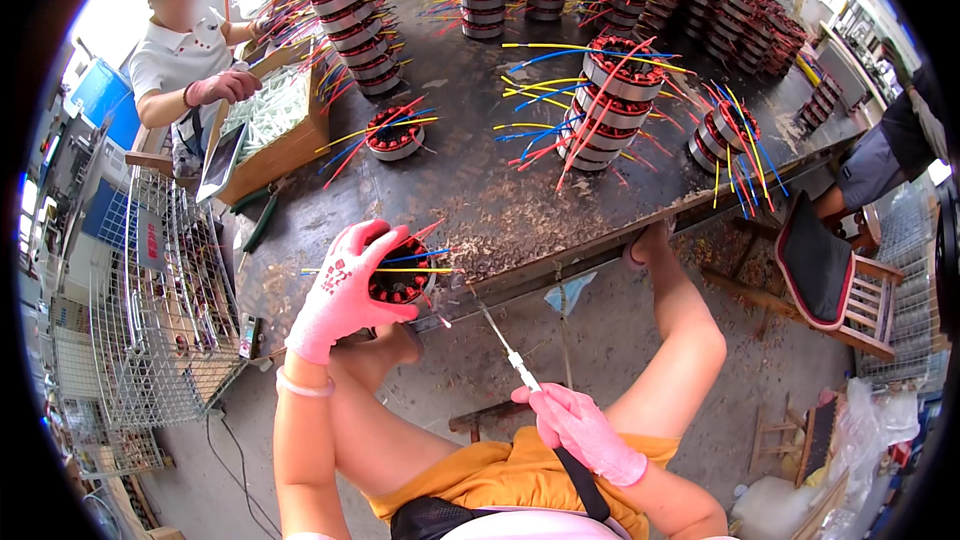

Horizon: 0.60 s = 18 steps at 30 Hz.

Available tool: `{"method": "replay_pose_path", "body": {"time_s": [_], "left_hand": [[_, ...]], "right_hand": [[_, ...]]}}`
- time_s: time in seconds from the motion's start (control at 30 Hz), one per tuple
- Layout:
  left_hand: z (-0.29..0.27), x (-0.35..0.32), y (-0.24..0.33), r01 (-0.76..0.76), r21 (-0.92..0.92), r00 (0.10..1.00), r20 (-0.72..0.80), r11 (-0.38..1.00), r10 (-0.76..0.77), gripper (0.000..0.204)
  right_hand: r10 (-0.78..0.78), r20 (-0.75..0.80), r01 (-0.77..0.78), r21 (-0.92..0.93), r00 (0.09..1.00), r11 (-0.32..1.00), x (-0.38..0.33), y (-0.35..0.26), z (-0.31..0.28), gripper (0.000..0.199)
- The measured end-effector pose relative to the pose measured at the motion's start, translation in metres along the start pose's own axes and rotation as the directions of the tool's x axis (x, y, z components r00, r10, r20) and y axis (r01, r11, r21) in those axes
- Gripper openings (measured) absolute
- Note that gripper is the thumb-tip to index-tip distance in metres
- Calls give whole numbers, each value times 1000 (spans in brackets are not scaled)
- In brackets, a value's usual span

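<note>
My left hand [340, 295], in a pink glove, is closed around the left side of a motor stator [402, 290] at the table's near edge. Red windings line its ring, and blue, yellow and red leads stick out of it. My right hand [585, 432], also in a pink glove, grips a thin rod-like tool [517, 363] with a white section. The rod's thin end points up and left toward the table edge, apart from the stator. Another single stator [395, 143] lies farther back on the dark table [455, 200].
Stator stacks stand beyond, including a near one [610, 110] and a short one [722, 135]. A person [180, 55] sits at the left by a wooden box [290, 145] of white pieces. Pliers [262, 223], a wire basket [165, 300] and a wooden chair [865, 305] flank me.
</note>
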<state>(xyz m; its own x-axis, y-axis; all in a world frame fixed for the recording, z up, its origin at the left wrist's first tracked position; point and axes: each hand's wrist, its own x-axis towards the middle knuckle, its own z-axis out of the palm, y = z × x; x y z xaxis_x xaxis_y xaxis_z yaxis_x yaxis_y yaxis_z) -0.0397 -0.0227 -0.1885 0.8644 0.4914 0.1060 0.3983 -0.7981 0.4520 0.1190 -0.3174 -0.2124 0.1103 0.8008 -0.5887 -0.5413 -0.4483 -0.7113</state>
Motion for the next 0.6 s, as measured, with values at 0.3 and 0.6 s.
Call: {"method": "replay_pose_path", "body": {"time_s": [0.3, 0.6], "left_hand": [[-1, 0, -2, -100, 45, 995, -26, 994, 101, 87], [-1, 0, 0, -98, 42, 994, -36, 994, 100, 84]], "right_hand": [[-65, 40, 66, -17, 997, 998, 7, 1, 5, 33], [-84, 43, 86, -46, 996, 995, 8, 2, 6, 32]]}}
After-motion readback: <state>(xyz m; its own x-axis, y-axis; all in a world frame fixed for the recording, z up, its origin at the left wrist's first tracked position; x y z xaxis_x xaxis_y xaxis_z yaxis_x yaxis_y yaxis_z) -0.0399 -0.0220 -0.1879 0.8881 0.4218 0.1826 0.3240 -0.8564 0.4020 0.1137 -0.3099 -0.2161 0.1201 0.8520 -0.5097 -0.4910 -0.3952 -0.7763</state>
